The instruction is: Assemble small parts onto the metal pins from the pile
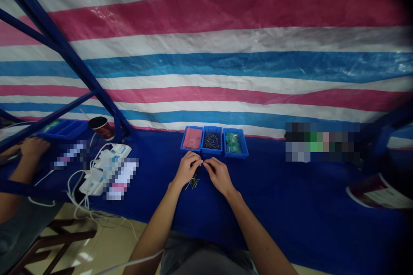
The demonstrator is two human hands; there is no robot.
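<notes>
My left hand [188,169] and my right hand [218,173] meet fingertip to fingertip above the blue tabletop. Both are closed in a pinch, and whatever lies between the fingers is too small to make out. Just under my left hand is a small loose pile of thin, screw-like metal pieces [192,181]. Beyond my hands three blue bins stand in a row. Pink flat packets or cards [192,138] fill the left bin, many dark screw-like pieces [212,141] the middle one, and green-and-clear small packets [232,142] the right one.
To the left lie a white power strip [106,167] with tangled cables and a dark cup [101,128]. Another person's hand [34,148] rests near a blue tray [66,129]. A red-and-white tub [376,191] sits at the right. Striped sheeting [226,64] hangs behind the table.
</notes>
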